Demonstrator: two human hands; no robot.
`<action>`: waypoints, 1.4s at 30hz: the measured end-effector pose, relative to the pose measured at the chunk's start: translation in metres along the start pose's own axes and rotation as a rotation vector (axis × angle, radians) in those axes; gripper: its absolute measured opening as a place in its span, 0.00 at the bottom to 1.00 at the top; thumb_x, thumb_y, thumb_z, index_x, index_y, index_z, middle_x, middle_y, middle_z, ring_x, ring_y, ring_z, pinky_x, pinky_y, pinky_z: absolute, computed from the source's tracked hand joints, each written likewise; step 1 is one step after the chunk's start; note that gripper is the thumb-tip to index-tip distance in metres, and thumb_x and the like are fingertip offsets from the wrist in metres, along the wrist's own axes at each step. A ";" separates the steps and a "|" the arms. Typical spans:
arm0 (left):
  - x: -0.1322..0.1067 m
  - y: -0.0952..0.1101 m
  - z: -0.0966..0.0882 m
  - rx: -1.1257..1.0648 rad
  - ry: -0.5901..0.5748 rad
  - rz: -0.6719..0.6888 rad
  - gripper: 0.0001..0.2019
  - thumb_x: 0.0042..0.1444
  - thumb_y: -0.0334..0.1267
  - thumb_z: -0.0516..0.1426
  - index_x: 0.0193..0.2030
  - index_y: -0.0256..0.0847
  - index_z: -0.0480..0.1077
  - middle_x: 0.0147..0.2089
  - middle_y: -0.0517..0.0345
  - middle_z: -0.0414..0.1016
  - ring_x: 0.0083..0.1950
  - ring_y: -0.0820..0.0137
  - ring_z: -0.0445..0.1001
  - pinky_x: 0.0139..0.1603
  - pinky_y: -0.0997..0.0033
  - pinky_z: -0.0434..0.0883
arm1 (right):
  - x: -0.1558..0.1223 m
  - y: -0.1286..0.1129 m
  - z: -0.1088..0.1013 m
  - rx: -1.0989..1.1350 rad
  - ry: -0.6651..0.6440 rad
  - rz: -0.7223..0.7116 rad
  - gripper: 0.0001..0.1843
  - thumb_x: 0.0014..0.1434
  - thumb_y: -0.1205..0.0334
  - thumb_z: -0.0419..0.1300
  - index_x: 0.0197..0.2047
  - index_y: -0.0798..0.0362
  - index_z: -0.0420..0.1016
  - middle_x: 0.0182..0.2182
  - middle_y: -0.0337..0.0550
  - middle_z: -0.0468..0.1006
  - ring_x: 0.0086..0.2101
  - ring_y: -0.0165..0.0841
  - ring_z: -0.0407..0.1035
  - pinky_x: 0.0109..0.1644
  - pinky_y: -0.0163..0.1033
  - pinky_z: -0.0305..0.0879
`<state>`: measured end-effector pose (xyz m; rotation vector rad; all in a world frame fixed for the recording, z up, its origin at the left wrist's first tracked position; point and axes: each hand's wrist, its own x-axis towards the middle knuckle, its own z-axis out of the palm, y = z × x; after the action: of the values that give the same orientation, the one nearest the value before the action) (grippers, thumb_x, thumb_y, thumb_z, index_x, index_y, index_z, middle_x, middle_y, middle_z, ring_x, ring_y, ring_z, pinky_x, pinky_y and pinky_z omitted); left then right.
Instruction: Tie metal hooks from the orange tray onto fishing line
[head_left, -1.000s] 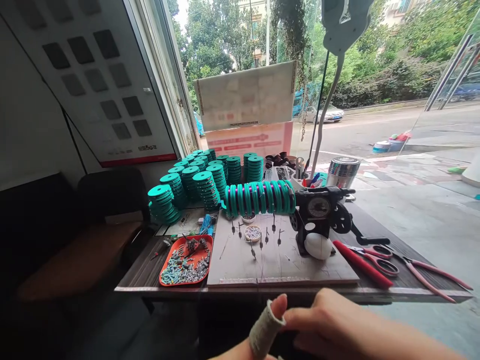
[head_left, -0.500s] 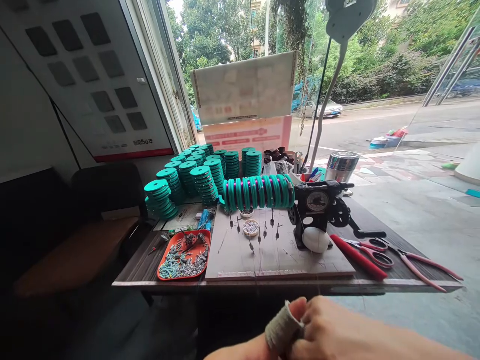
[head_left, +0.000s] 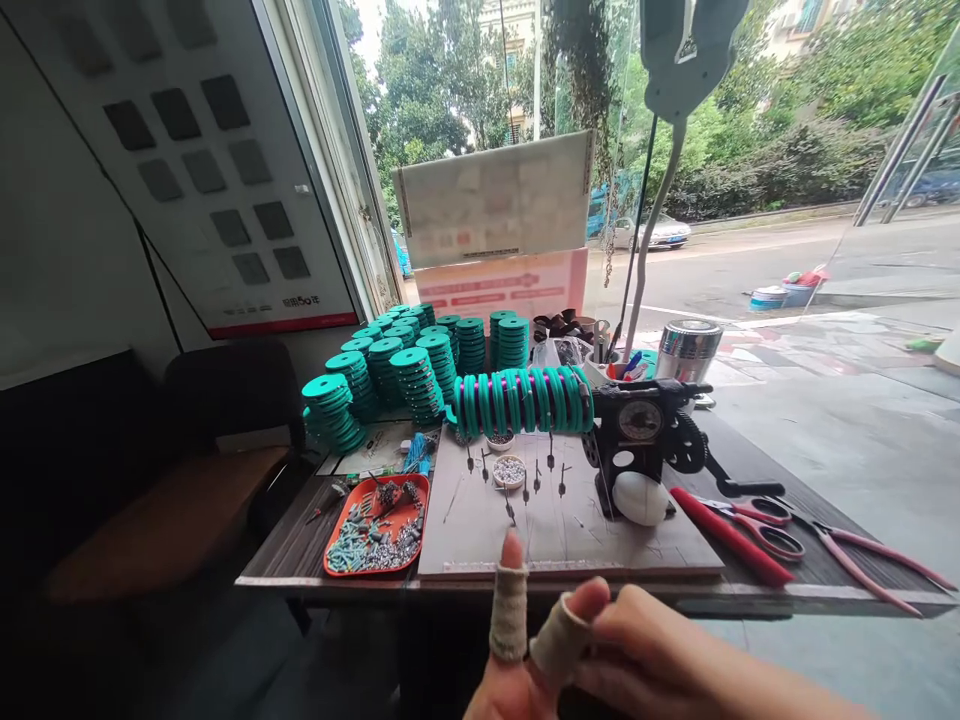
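Note:
My left hand [head_left: 504, 690] rises from the bottom edge, one finger pointing straight up in a grey fabric sleeve [head_left: 509, 612]. A second finger beside it wears another grey sleeve [head_left: 559, 637]. My right hand [head_left: 664, 655] comes in from the right, and its fingers close around that second sleeve. Both hands hover in front of the table's near edge [head_left: 337, 582], below a white work board [head_left: 600, 545].
On the board stand a black hand-crank winder [head_left: 637, 432], a row of green spools [head_left: 525, 400] on its shaft, a white egg-shaped piece [head_left: 641, 497] and a bead dish [head_left: 509, 470]. Green spool stacks [head_left: 390, 370], an orange tray [head_left: 375, 520], red-handled scissors [head_left: 761, 522] and pliers [head_left: 862, 552] lie around.
My left hand has lifted and a second sleeved finger now points upward. My right hand stays on the other sleeve. The view has tilted slightly.

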<state>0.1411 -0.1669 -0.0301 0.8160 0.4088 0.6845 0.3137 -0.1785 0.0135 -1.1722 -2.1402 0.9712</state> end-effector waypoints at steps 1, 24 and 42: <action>0.006 0.001 0.000 -0.021 -0.015 0.020 0.43 0.32 0.51 0.67 0.57 0.75 0.53 0.56 0.61 0.69 0.14 0.90 0.53 0.13 0.85 0.52 | 0.002 0.002 0.001 0.007 0.011 0.001 0.13 0.61 0.61 0.47 0.34 0.55 0.71 0.23 0.35 0.65 0.23 0.26 0.57 0.27 0.28 0.57; 0.015 0.013 -0.010 0.362 0.276 0.247 0.28 0.44 0.40 0.65 0.54 0.54 0.66 0.38 0.57 0.77 0.21 0.82 0.63 0.23 0.82 0.65 | 0.009 0.021 0.017 -0.428 0.226 0.023 0.24 0.49 0.73 0.45 0.51 0.60 0.63 0.29 0.46 0.78 0.30 0.36 0.72 0.33 0.36 0.66; 0.000 -0.008 -0.026 0.295 0.453 0.126 0.28 0.36 0.35 0.68 0.48 0.45 0.70 0.36 0.55 0.77 0.19 0.77 0.73 0.18 0.81 0.66 | 0.013 0.044 0.063 -0.898 0.557 -0.075 0.34 0.39 0.79 0.45 0.54 0.68 0.55 0.26 0.49 0.75 0.25 0.37 0.70 0.29 0.41 0.67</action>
<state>0.1291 -0.1576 -0.0526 0.9698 0.8885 0.9440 0.2843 -0.1722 -0.0579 -1.4875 -2.1185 -0.4136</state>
